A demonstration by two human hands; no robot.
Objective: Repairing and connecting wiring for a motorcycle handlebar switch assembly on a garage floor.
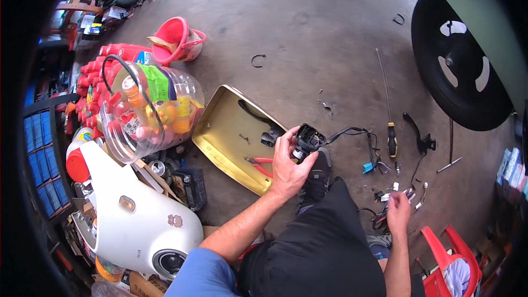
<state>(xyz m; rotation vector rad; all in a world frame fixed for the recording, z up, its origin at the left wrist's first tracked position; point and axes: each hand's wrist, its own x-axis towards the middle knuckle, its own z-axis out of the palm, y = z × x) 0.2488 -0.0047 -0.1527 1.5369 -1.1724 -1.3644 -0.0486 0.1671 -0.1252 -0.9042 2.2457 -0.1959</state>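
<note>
My left hand point(289, 165) grips a small black switch housing point(307, 142) with a black cable point(352, 131) trailing off to the right. It hovers over the near edge of a gold metal tray point(220, 137). My right hand point(397, 213) reaches down to the concrete floor among small connectors and loose wires point(404, 192), fingers pinched around a small part that I cannot make out. Red-handled pliers point(258, 163) and a black lever part point(258, 118) lie in the tray.
A screwdriver point(391, 137) and a black lever point(418, 135) lie on the floor to the right, near a vehicle tyre point(459, 71). On the left stand a clear plastic jar of bottles point(151, 107), a pink bucket point(176, 41) and a white scooter panel point(137, 220). A red stool point(448, 267) sits at lower right.
</note>
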